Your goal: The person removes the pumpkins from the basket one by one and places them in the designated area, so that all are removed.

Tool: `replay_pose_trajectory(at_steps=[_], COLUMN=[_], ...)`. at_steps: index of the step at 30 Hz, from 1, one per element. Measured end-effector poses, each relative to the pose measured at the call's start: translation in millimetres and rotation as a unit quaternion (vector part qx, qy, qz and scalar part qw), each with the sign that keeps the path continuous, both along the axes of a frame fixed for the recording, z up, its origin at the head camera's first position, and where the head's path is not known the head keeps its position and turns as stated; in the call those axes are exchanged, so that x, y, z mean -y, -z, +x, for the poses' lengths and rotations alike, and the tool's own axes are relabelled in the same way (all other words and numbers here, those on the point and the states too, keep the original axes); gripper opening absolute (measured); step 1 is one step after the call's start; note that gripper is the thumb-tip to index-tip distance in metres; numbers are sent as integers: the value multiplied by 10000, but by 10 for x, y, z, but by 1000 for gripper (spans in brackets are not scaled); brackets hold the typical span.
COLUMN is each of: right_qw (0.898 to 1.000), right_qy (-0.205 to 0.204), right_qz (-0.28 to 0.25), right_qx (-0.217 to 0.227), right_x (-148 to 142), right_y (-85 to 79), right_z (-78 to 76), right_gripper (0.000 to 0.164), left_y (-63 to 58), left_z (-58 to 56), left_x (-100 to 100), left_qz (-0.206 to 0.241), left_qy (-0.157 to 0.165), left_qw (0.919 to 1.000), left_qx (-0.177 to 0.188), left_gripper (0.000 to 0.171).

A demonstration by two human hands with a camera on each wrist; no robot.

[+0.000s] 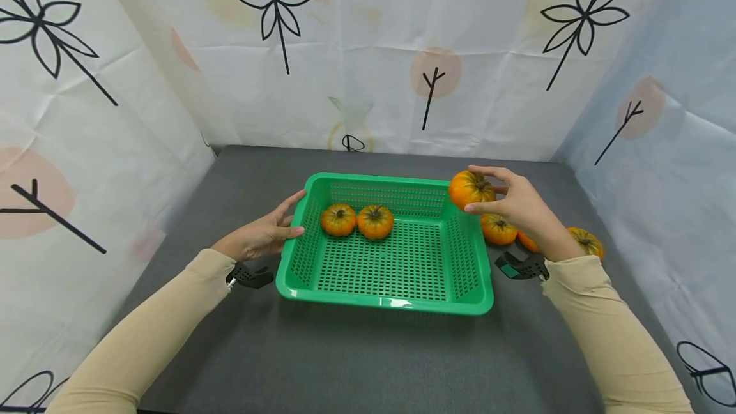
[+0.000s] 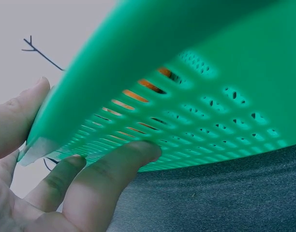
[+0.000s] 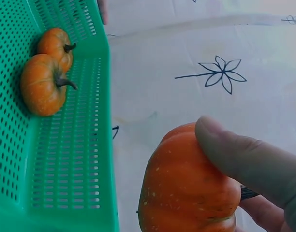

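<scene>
A green plastic basket [image 1: 382, 304] with slotted walls stands in the middle of the grey table. Two small orange pumpkins [image 1: 375, 222] sit side by side in its back left part. My left hand [image 1: 261, 232] grips the basket's left rim, thumb over the edge and fingers against the outer wall, as the left wrist view shows. A third pumpkin [image 3: 186, 183] is pinched between the thumb and fingers of my right hand [image 1: 517, 206]. That pumpkin is raised at the basket's back right corner, its stem turned toward the palm.
More pumpkins [image 1: 498, 229] lie on the table [image 1: 368, 363] to the right of the basket, partly hidden behind my right hand and forearm. White cloth [image 1: 368, 82] printed with flowers and small trees hangs around the back and sides.
</scene>
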State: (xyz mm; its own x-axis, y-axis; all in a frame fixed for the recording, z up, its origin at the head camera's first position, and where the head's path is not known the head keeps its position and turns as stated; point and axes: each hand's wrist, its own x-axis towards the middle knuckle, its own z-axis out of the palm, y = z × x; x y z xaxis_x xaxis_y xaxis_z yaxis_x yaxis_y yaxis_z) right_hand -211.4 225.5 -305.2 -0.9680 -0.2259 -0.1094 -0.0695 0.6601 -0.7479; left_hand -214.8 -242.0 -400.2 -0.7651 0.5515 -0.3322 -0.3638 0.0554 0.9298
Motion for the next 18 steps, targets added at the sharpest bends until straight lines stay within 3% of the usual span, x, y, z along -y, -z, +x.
replay_pose_trajectory(at_steps=[18], right_qw=[9965], right_qy=[553], right_qz=[-113], right_qx=[-617], right_x=[-396], right_y=[180], right_z=[376], right_gripper=[85], left_y=[-12], left_z=[5], left_x=[-4], left_qz=[0], left_qy=[-33], left_qw=[10000], left_qx=[29], left_gripper=[93])
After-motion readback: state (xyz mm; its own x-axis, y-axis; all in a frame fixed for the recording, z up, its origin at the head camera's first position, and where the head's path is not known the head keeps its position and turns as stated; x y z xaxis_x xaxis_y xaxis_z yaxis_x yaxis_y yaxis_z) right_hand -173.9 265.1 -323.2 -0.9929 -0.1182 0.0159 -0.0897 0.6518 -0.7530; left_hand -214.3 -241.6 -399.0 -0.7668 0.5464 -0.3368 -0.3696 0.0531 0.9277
